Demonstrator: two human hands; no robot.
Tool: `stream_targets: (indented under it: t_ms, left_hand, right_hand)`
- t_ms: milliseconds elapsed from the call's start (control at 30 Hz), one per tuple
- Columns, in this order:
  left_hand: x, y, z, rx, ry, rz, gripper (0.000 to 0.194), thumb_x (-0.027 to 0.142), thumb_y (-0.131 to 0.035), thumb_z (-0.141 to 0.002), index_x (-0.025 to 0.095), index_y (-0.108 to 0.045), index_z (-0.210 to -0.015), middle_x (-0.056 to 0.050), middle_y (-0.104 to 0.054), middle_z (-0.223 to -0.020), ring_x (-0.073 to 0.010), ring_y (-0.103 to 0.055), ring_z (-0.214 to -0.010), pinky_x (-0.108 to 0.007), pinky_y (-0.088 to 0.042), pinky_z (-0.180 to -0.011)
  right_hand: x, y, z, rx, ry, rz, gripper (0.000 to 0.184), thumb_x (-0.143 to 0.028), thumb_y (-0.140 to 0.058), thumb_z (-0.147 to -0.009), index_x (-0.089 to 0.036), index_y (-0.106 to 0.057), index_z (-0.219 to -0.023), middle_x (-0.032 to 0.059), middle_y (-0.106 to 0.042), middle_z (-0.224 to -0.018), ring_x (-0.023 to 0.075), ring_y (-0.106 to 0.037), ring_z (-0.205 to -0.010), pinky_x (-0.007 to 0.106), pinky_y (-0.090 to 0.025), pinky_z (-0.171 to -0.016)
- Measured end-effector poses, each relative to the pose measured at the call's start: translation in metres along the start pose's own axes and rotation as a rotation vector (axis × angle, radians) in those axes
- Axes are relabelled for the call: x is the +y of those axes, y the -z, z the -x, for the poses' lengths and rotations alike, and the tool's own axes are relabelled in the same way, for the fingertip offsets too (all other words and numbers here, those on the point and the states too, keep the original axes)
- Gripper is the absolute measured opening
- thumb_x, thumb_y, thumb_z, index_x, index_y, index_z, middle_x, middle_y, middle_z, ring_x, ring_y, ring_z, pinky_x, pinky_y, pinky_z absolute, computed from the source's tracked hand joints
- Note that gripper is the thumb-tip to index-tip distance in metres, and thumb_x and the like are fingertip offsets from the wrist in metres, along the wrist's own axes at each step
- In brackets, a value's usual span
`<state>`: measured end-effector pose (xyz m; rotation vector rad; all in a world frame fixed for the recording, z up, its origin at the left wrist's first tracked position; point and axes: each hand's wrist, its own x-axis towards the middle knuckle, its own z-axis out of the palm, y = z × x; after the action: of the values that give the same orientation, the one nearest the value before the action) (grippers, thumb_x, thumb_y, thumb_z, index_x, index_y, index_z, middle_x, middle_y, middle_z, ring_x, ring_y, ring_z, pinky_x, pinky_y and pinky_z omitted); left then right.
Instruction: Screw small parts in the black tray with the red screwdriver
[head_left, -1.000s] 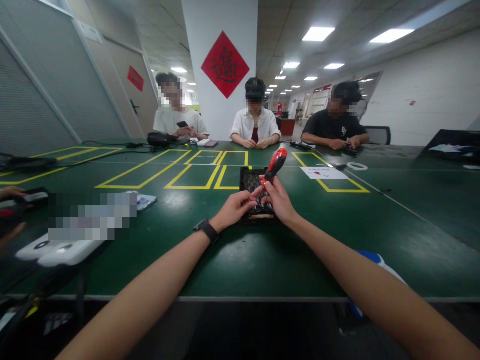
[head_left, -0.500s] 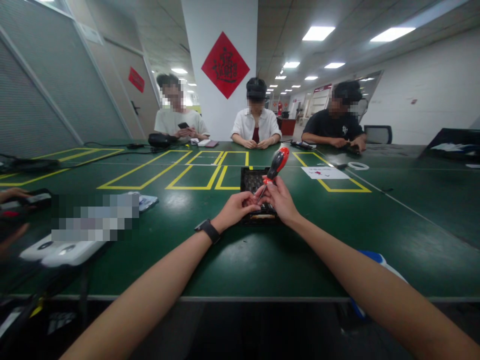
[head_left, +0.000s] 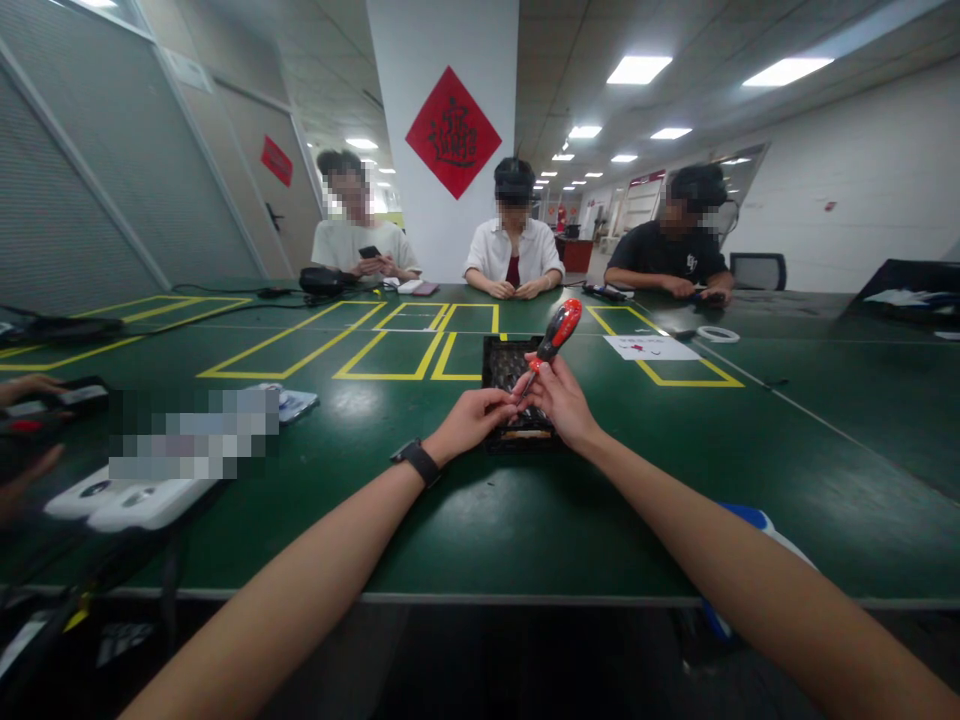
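A screwdriver (head_left: 559,330) with a red and black handle leans up and to the right, its shaft pointing down to the left. My right hand (head_left: 564,402) is closed around it near the lower end of the handle. My left hand (head_left: 474,420), with a dark watch on the wrist, is pinched close to the screwdriver's tip; whether it grips the tip or some small part is too small to tell. Beneath both hands lies an open black case (head_left: 519,352) with small shiny pieces inside, partly covered by my fingers.
White devices (head_left: 139,503), partly blurred out, lie on the green table (head_left: 450,540) to the left, near another person's hand (head_left: 34,465). A printed sheet (head_left: 651,347) and a roll of white tape (head_left: 718,334) are at the right. Three people sit across the table.
The screwdriver's handle has swung slightly to the right in my right hand. My left fingers have drawn together near its tip. The case stays in place.
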<state>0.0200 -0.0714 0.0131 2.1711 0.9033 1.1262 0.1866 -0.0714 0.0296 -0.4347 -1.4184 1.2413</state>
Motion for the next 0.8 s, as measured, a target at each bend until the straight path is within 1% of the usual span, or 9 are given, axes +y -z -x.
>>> stream_targets:
  t_ms: [167, 300, 400, 500, 567, 667, 800]
  left_hand:
    - [0.0076, -0.0005, -0.0001, 0.006, 0.021, -0.009, 0.030, 0.043, -0.059, -0.074, 0.014, -0.058, -0.082, 0.001, -0.054, -0.068, -0.0092, -0.046, -0.061, -0.021, -0.039, -0.060]
    - [0.0075, -0.0007, 0.0001, -0.007, 0.041, 0.014, 0.032, 0.044, -0.063, -0.070, 0.013, -0.055, -0.078, 0.003, -0.050, -0.064, -0.0078, -0.042, -0.057, -0.020, -0.036, -0.055]
    - [0.0048, -0.0008, 0.0005, -0.001, 0.055, 0.027, 0.033, 0.044, -0.061, -0.071, 0.013, -0.055, -0.078, 0.003, -0.049, -0.063, -0.0074, -0.040, -0.055, -0.020, -0.034, -0.054]
    - [0.0028, -0.0007, 0.0005, -0.007, 0.050, 0.019, 0.032, 0.044, -0.058, -0.074, 0.012, -0.056, -0.079, 0.002, -0.051, -0.064, -0.0075, -0.040, -0.055, -0.020, -0.034, -0.054]
    - [0.0022, -0.0007, 0.0004, -0.014, 0.043, 0.010, 0.033, 0.044, -0.056, -0.076, 0.012, -0.058, -0.081, 0.002, -0.052, -0.066, -0.0078, -0.041, -0.056, -0.020, -0.034, -0.054]
    - [0.0018, -0.0009, 0.0004, -0.012, 0.037, 0.012, 0.033, 0.043, -0.053, -0.078, 0.011, -0.059, -0.085, 0.000, -0.055, -0.070, -0.0087, -0.043, -0.059, -0.021, -0.035, -0.056]
    - [0.0025, -0.0010, 0.0007, -0.002, 0.015, 0.014, 0.033, 0.043, -0.051, -0.080, 0.012, -0.061, -0.084, -0.001, -0.057, -0.073, -0.0094, -0.045, -0.062, -0.021, -0.036, -0.059]
  right_hand:
    - [-0.0021, -0.0018, 0.0007, -0.009, 0.010, 0.005, 0.027, -0.041, -0.041, -0.087, -0.022, -0.041, -0.107, -0.0007, -0.059, -0.073, 0.0129, -0.062, -0.067, 0.024, -0.047, -0.055]
    - [-0.0030, -0.0032, 0.0009, -0.008, 0.015, 0.013, 0.027, -0.042, -0.043, -0.086, -0.022, -0.041, -0.106, -0.0009, -0.059, -0.072, 0.0128, -0.061, -0.064, 0.025, -0.048, -0.055]
    - [-0.0043, -0.0050, 0.0017, -0.004, 0.014, 0.036, 0.030, -0.044, -0.043, -0.086, -0.022, -0.041, -0.106, -0.0011, -0.058, -0.071, 0.0119, -0.060, -0.062, 0.025, -0.048, -0.055]
    - [-0.0053, -0.0066, 0.0027, 0.021, 0.026, 0.044, 0.035, -0.048, -0.039, -0.086, -0.022, -0.042, -0.109, -0.0007, -0.058, -0.071, 0.0120, -0.060, -0.062, 0.026, -0.049, -0.055]
    - [-0.0054, -0.0068, 0.0029, 0.036, 0.042, 0.039, 0.036, -0.047, -0.036, -0.087, -0.022, -0.041, -0.112, -0.0002, -0.058, -0.072, 0.0124, -0.060, -0.063, 0.026, -0.050, -0.056]
    - [-0.0055, -0.0067, 0.0025, 0.033, 0.053, 0.043, 0.035, -0.044, -0.039, -0.087, -0.023, -0.040, -0.114, 0.0010, -0.060, -0.076, 0.0130, -0.060, -0.066, 0.027, -0.050, -0.056]
    - [-0.0073, -0.0088, 0.0021, 0.030, 0.085, 0.072, 0.030, -0.042, -0.043, -0.085, -0.023, -0.040, -0.108, 0.0016, -0.061, -0.080, 0.0128, -0.060, -0.067, 0.026, -0.050, -0.056]
